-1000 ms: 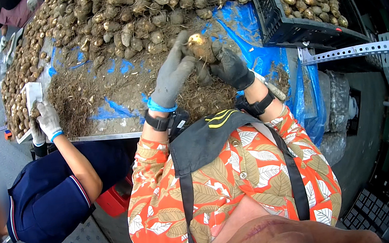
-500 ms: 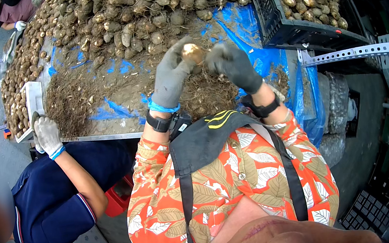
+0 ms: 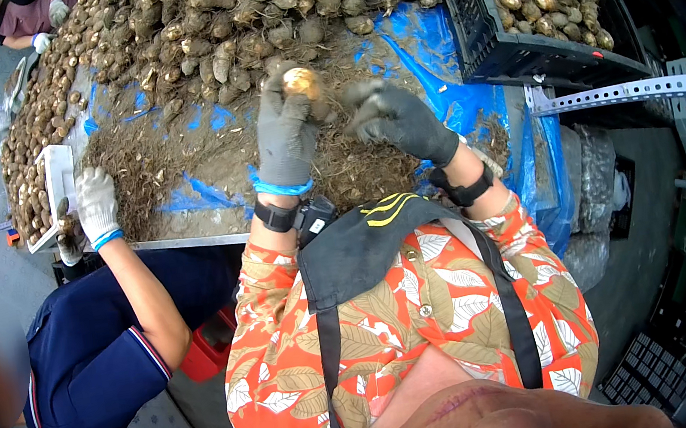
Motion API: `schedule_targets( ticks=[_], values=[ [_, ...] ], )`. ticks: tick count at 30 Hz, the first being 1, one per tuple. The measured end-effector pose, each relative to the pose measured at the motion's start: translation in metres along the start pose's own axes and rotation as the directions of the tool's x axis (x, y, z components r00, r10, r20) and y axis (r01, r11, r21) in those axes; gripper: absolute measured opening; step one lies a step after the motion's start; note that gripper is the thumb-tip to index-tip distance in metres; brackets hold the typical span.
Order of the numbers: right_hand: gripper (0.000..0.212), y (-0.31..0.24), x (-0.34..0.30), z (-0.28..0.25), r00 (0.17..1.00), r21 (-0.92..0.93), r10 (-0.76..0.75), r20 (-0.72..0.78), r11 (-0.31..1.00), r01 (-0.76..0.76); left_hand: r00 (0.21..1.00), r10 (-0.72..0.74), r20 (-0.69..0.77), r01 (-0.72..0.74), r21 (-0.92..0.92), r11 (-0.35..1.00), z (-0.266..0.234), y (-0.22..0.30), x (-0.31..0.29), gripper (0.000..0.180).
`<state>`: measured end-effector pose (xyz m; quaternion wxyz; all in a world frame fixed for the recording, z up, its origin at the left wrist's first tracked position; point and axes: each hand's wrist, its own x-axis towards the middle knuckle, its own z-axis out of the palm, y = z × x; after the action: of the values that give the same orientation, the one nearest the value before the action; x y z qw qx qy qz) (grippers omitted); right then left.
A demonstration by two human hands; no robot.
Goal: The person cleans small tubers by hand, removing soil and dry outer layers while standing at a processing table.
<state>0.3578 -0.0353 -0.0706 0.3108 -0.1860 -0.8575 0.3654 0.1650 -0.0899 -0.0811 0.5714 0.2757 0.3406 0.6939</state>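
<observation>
My left hand [image 3: 285, 139], in a grey glove with a blue band at the wrist, is closed on a taro corm [image 3: 301, 83] and holds it above the table. The corm's pale, yellowish cut end faces up. Just to its right is my right hand [image 3: 404, 119], in a dark grey glove, its fingers pointing toward the corm. Those fingers are bent and smeared by motion, so whether they hold anything cannot be seen. Beneath both hands lies a heap of brown fibrous roots [image 3: 363, 166]. Beyond them rises a large pile of hairy taro corms [image 3: 248, 19].
A black crate [image 3: 482, 53] of corms stands at the right. At the left are a white tray [image 3: 60, 173], more corms [image 3: 29, 169] and a seated co-worker's gloved hand [image 3: 97, 199]. Another person's gloved hand [image 3: 58, 11] shows far left. Blue sheeting [image 3: 467, 102] covers the table.
My left hand has moved left with the taro corm and turned it. My right hand has shifted slightly left and down. The co-worker's white-gloved hand has risen beside the tray.
</observation>
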Motion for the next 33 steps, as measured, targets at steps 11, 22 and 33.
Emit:
schedule_targets(
  ticks=[11,22,33],
  values=[
    [0.022,-0.028,0.035,0.013,0.932,0.293,0.361,-0.024,0.894,-0.339,0.997,-0.040,0.071,0.034,0.091,0.995,-0.013,0.010,-0.006,0.062],
    [0.037,-0.026,0.029,0.018,0.941,0.029,0.255,-0.221,0.967,-0.255,0.994,0.005,0.113,0.008,-0.113,0.994,-0.027,0.011,-0.013,0.065],
    [0.029,0.045,0.010,-0.011,0.871,0.484,0.452,-0.195,0.816,-0.316,0.990,-0.032,0.135,0.038,-0.042,0.998,-0.007,0.012,-0.020,0.074]
  ],
)
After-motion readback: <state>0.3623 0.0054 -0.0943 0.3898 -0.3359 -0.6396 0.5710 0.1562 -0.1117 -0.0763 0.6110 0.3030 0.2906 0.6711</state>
